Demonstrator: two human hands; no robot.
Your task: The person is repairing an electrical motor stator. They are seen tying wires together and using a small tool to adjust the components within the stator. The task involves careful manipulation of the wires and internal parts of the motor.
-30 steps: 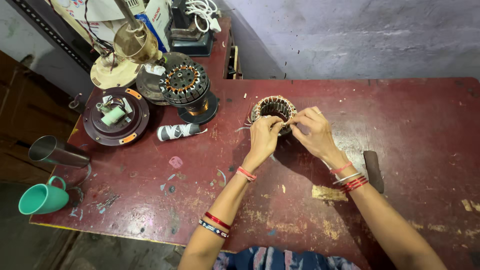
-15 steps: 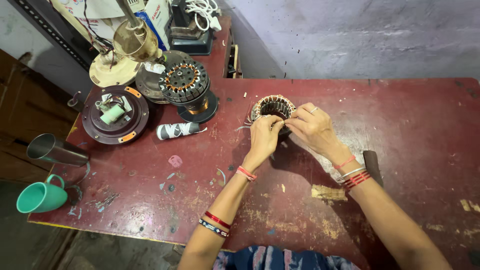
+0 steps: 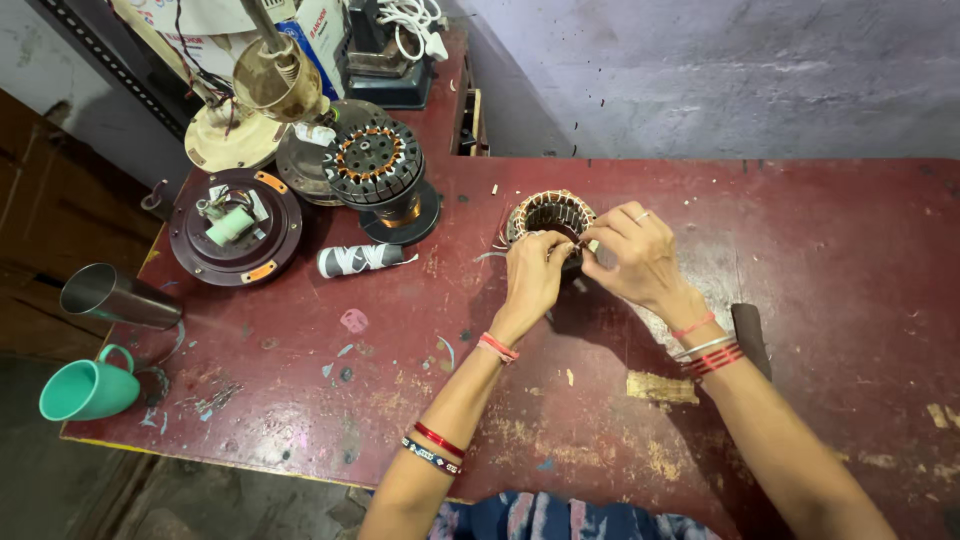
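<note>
A: Where's the stator (image 3: 548, 214)?

B: Flat on the red surface (image 3: 820, 250), near the far edge, between both hands.

A: Left hand (image 3: 533, 272)?

B: Fingers bunched, pinching something thin at the near rim, likely wire or a paper sliver; too small to tell.

A: Right hand (image 3: 635, 252)?

B: Curled against the right side, fingertips pinched at the same spot, probably bracing it.

A: Elsewhere?

B: 1 wound core (image 3: 377, 165) and a green mug (image 3: 85, 388), well apart on the left.
</note>
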